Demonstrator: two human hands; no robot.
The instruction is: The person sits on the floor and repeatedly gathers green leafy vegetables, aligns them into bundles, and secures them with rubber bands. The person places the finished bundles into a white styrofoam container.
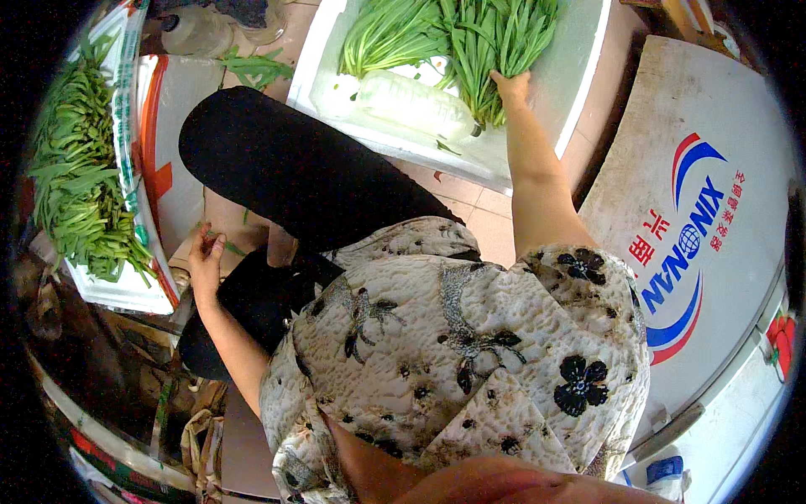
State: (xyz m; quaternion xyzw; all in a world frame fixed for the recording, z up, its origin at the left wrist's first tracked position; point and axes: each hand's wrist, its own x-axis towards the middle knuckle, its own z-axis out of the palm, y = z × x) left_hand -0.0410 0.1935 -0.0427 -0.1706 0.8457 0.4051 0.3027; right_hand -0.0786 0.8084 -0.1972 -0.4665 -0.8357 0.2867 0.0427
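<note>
My right hand (pixel 513 87) reaches into a white foam box (pixel 554 129) and grips the right side of a bunch of long-leaved greens (pixel 482 69). Left of that bunch lies another bunch of greens (pixel 400 38), stems towards me. In front of both, a clear plastic bottle (pixel 412 104) rests on its side, its dark cap pointing right. My left hand (pixel 206 255) hovers low beside my knee, fingers slightly curled and apart. A small green leaf (pixel 235 249) shows close to its thumb; whether they touch is unclear. Cut greens (pixel 88 170) are heaped on a white foam box at the left (pixel 113 295).
A large white chest (pixel 667 101) with printed lettering stands close on my right. Loose leaves (pixel 258 66) lie beyond my knee, near a translucent plastic jug (pixel 195 31). Pinkish floor tiles (pixel 491 214) show between my legs and the box.
</note>
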